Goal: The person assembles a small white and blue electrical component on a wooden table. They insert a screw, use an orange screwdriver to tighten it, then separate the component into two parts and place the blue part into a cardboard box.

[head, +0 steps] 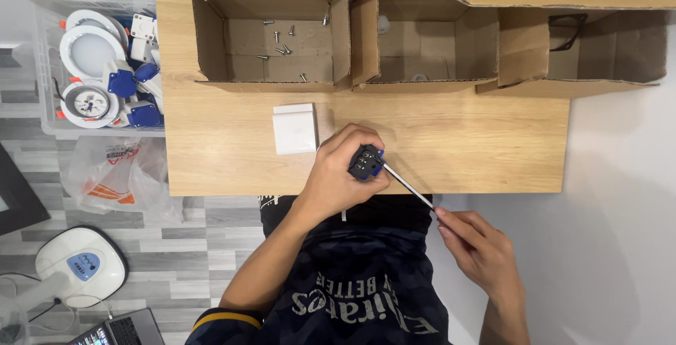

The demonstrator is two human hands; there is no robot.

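My left hand (341,170) is closed around a small blue and black terminal block (365,162) at the near edge of the wooden table (465,141). A thin white wire (408,187) runs from the block down to the right. My right hand (479,246) pinches the far end of that wire between thumb and fingertips, off the table's front edge. A white rectangular cover (295,128) lies flat on the table just left of my left hand.
Three open cardboard boxes line the table's back: the left box (211,42) holds several loose screws, the middle box (366,35) small parts, the right box (641,42) a black cable. A clear bin (49,116) of round white lamps stands at left. A plastic bag (113,176) lies on the floor.
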